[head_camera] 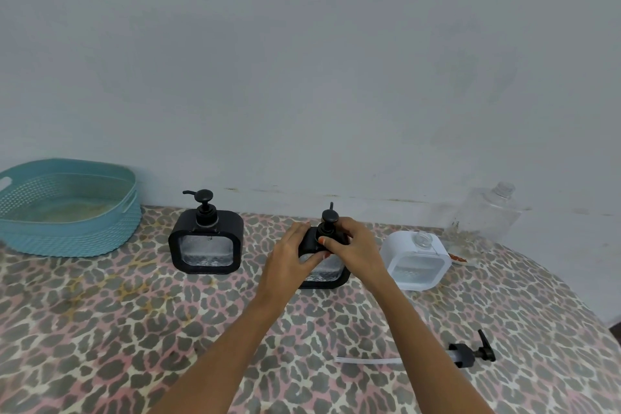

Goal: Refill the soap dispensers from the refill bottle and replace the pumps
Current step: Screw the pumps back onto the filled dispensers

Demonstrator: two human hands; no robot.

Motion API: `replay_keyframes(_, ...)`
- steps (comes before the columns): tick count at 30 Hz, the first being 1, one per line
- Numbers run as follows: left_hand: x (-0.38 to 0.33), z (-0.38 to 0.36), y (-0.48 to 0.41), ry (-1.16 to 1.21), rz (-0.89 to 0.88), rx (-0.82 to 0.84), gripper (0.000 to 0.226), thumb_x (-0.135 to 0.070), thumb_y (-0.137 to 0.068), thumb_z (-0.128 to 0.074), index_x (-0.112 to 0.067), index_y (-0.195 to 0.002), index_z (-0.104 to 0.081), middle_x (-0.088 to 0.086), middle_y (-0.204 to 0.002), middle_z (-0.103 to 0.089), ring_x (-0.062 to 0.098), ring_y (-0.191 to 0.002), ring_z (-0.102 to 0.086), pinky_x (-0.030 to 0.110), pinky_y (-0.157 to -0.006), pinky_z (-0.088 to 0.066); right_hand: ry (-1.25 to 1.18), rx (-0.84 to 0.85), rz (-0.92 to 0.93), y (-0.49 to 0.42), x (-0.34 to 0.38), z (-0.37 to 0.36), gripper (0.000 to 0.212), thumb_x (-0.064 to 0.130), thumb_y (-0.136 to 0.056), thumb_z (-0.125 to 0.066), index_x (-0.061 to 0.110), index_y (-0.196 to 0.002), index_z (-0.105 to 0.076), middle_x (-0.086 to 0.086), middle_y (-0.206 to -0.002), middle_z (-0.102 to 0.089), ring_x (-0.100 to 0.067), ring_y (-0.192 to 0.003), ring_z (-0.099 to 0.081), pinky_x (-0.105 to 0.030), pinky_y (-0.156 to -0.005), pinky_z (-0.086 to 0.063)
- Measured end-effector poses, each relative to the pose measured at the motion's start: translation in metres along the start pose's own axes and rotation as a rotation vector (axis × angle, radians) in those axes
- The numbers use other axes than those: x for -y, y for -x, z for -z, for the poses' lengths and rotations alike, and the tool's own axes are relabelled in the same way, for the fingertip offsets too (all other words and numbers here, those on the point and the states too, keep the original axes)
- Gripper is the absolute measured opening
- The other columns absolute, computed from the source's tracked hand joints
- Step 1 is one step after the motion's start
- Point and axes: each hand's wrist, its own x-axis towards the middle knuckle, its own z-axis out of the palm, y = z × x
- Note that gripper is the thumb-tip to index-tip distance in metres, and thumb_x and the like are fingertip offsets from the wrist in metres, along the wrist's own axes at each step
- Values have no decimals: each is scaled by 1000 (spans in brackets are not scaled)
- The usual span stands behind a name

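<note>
A home setting: a leopard-print tablecloth [134, 329] against a plain painted wall [302, 60], with a teal plastic basket [67, 228].

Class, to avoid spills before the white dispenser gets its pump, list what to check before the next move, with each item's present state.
1. Left hand steadies the middle black square dispenser: ok.
2. Right hand grips its black pump; fully tightened: cannot tell.
3. Left black square dispenser has its own pump fitted: ok.
4. White square dispenser is closed: not ok, neck open.
5. Loose black pump with clear tube lies apart, ready: ok.
6. Clear plastic refill bottle stands upright: ok.
</note>
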Motion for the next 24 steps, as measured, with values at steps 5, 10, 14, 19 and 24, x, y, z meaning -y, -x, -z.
replay_keyframes(5, -1, -1, 1, -2, 10, -7, 46, -31, -79, -69, -12, -118, -54, 0, -111, -58, 15, -98, -58, 32, -84, -51, 7, -87, -30, -4, 1, -5, 35, 10, -75, -74, 3, -107, -63, -9, -102, -65, -12, -86, -57, -3, -68, -42)
replay_keyframes(10, -3, -1, 1, -6, 24, -20, 48, -26, -79, -69, -9, -121, -53, 2, -115, -58, 16, -103, -58, 33, -88, -51, -106, -200, -72, 0, 4, -18, 37, 9, -71, -76, 2, -105, -62, -2, -88, -63, -8, -79, -58, 0, -63, -43)
replay_keyframes(14, -5, -1, 2, 8, 29, -20, 46, -22, -80, -69, -9, -121, -54, 1, -114, -58, 13, -102, -57, 29, -87, -50, -120, -325, -83, 2, 4, -28, 34, 14, -68, -78, 7, -96, -63, -8, -88, -69, -15, -81, -64, -19, -73, -51)
replay_keyframes(19, -2, -1, 2, -2, 46, -1, 43, -21, -80, -68, -9, -118, -54, 3, -111, -58, 18, -101, -59, 35, -85, -51, -114, -413, -118, 1, 4, -38, 29, 19, -67, -78, 17, -85, -55, -6, -87, -65, -17, -82, -63, -29, -75, -52)
replay_keyframes(24, -6, -1, 2, -4, 40, -10, 41, -23, -80, -68, -9, -117, -55, 2, -109, -59, 17, -98, -59, 35, -84, -52, -116, -344, -110, 4, 1, -35, 32, 22, -70, -78, 19, -91, -54, -4, -95, -63, -15, -87, -60, -20, -77, -50)
